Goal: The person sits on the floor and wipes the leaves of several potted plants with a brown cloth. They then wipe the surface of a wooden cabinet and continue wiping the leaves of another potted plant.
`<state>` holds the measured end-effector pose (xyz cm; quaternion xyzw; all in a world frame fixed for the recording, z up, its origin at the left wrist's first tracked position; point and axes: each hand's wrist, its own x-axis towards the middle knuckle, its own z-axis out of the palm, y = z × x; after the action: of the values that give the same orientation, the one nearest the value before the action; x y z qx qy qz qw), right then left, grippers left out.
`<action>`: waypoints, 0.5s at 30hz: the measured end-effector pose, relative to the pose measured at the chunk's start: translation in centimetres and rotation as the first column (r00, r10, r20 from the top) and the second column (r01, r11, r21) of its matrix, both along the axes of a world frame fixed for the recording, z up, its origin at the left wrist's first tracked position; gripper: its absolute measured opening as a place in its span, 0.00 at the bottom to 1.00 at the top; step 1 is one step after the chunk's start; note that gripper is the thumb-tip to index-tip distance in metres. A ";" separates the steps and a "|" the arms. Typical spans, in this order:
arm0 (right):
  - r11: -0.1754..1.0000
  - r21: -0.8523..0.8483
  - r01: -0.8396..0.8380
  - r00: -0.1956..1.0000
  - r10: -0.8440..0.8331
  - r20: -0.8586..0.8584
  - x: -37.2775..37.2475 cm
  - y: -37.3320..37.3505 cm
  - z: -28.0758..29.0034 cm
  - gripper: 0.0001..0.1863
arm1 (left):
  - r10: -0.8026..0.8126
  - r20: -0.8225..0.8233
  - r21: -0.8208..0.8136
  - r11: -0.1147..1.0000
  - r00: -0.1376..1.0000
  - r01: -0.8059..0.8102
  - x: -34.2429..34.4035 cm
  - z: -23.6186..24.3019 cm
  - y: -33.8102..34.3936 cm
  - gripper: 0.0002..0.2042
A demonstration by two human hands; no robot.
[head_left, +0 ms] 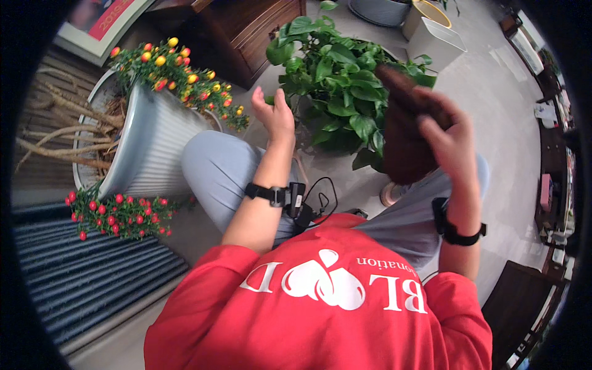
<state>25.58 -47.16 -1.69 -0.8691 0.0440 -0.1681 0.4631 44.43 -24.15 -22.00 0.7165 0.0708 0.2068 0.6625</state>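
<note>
A leafy green plant [336, 80] stands between my knees, a little beyond them. My right hand [447, 132] grips a dark brown cloth [404, 148], slightly blurred, which hangs down over the right side of the foliage. My left hand [274, 117] is raised at the plant's left edge with loosely curved fingers apart and nothing held; whether it touches a leaf I cannot tell. Straps with small devices circle both my forearms.
Left are a white ribbed planter [148, 142], yellow-orange berries [185, 80], red berries [117, 216] and a slatted grille [86, 271]. Behind stand a wooden cabinet [253, 37], grey pot [373, 12] and white bin [431, 52]. Dark furniture [512, 296] lines the right.
</note>
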 end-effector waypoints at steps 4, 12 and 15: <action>0.985 0.035 0.167 0.965 -0.171 0.197 0.7 -5.7 3.2 0.21 | -0.545 0.003 -0.341 0.788 0.839 0.513 -2.5 6.9 -3.0 0.20; 0.969 -0.243 -0.053 0.976 0.101 0.191 6.0 -10.5 0.2 0.22 | -0.917 -0.189 0.007 0.357 0.352 0.934 1.2 10.2 -18.9 0.26; 0.935 -0.310 -0.175 0.963 0.227 0.142 7.0 -11.9 -2.7 0.22 | -0.885 -0.460 0.012 -0.086 -0.071 0.996 3.7 8.1 -21.9 0.18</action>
<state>32.61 -59.03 -4.41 -0.9101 -0.1118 -0.2001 0.3453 48.13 -46.04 -13.94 0.6723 -0.3993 -0.4366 0.4449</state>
